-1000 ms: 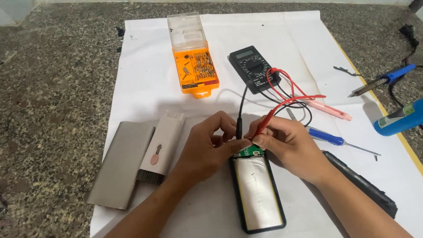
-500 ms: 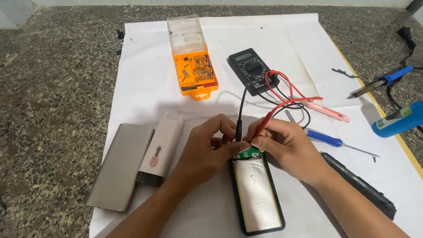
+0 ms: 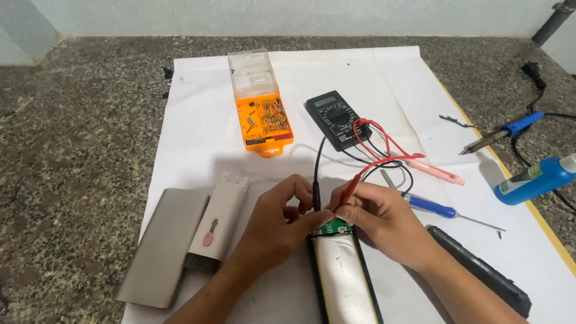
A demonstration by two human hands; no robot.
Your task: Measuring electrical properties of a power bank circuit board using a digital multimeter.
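Note:
My left hand [image 3: 277, 222] pinches a black test probe [image 3: 315, 191] upright. My right hand [image 3: 379, 223] pinches a red test probe [image 3: 350, 191] beside it. Both tips come down on a small green circuit board [image 3: 333, 228] at the top end of an opened black power bank [image 3: 342, 276] with a silver battery cell inside. Red and black leads [image 3: 378, 147] run back to a black multimeter [image 3: 335, 117] further up on the white paper sheet [image 3: 198, 126].
An orange screwdriver bit case [image 3: 262, 114] with a clear lid lies at the back. A grey cover [image 3: 165, 246] and a pinkish cleaning brush tool [image 3: 215, 222] sit left. Right: a pink tool [image 3: 435, 171], blue screwdriver [image 3: 441, 210], black bar [image 3: 480, 277], soldering iron [image 3: 504, 132], blue bottle [image 3: 537, 179].
Both hands stay on the probes at the board. The view has shifted slightly; the hands and probes show little movement.

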